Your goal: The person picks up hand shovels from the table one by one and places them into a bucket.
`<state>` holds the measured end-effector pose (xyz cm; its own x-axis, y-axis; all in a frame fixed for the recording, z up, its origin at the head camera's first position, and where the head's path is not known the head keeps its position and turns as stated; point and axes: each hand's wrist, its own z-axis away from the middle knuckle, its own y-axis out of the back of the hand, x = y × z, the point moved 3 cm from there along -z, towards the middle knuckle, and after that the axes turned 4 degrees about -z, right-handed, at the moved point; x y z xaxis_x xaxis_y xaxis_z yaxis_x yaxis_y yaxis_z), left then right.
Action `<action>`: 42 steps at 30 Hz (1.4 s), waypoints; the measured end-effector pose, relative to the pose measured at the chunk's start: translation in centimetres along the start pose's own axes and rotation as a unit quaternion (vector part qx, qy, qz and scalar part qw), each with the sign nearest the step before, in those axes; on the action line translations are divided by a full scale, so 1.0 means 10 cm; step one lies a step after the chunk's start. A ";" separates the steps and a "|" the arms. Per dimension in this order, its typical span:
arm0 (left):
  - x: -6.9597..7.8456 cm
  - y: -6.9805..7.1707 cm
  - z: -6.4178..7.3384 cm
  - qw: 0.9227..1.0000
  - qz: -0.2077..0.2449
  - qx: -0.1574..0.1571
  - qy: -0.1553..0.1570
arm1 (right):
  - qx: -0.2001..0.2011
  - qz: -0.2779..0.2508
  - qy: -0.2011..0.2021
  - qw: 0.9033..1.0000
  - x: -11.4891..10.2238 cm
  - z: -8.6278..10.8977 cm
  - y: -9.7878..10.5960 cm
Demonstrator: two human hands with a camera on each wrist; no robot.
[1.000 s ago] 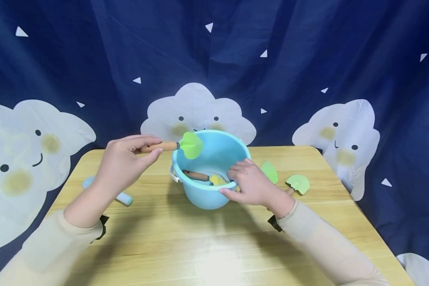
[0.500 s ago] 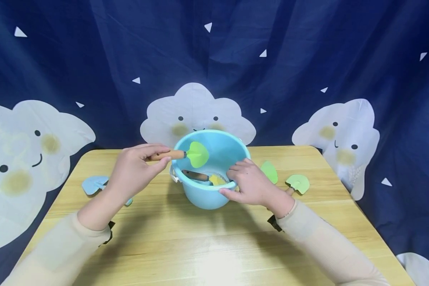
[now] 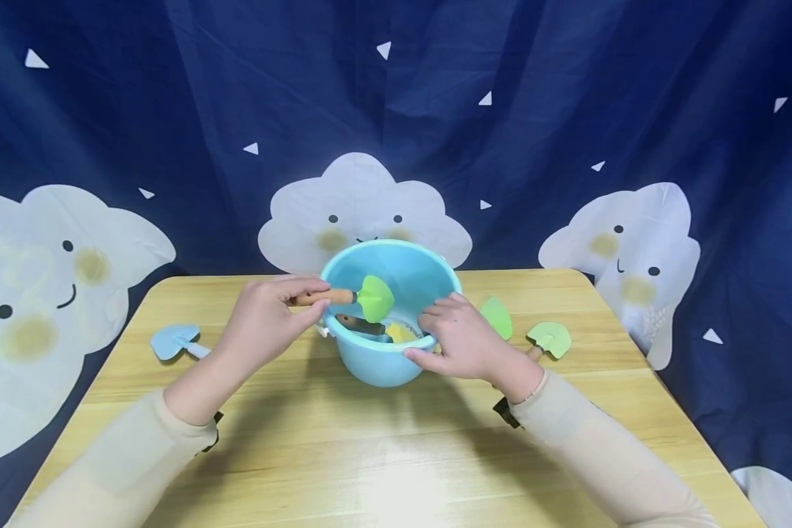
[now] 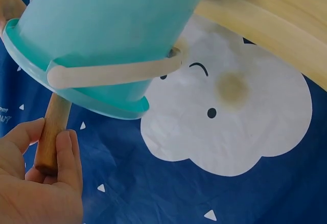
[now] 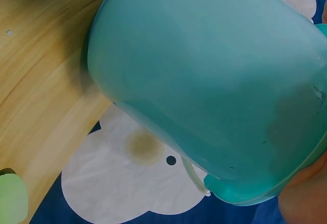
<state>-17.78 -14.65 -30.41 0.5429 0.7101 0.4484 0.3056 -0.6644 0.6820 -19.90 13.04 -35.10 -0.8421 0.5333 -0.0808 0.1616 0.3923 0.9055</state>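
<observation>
Thumb and fingers of my left hand pinch the wooden handle of a small toy shovel with a bright green blade. In the head view that blade is over the mouth of a light blue bucket. Gripping the bucket's near right rim is my right hand, thumb outside and fingers over the edge. Inside the bucket lie a tool with a brown handle and a yellow piece. In the left wrist view the bucket's rim hides the shovel's blade.
A blue shovel lies at the left of the wooden table, partly behind my left forearm. Beyond my right hand are a green blade and a paler green tool. A dark blue cloud-print curtain hangs behind the table.
My left hand has moved right and lower, bringing the green shovel from the bucket's left rim to over its opening. The blue shovel's head has come into view. My right hand stays put.
</observation>
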 end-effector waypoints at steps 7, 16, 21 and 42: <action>0.01 -0.07 0.00 1.000 0.002 -0.020 0.004 | 0.004 0.000 0.001 1.000 -0.01 0.00 0.01; 0.02 -0.14 -0.01 0.999 -0.003 -0.033 -0.001 | 0.003 -0.002 0.001 1.000 -0.01 -0.01 0.02; 0.01 -0.17 -0.01 0.999 -0.002 -0.045 0.008 | 0.003 -0.001 -0.001 1.000 -0.01 -0.01 0.01; 0.07 -0.28 -0.08 0.995 -0.017 -0.092 0.019 | 0.003 0.001 -0.005 1.000 -0.01 -0.01 0.00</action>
<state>-18.91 -12.11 -31.50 0.5032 0.7425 0.4422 0.1734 -0.5880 0.7900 -19.87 12.95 -35.06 -0.8366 0.5415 -0.0833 0.1664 0.3961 0.9030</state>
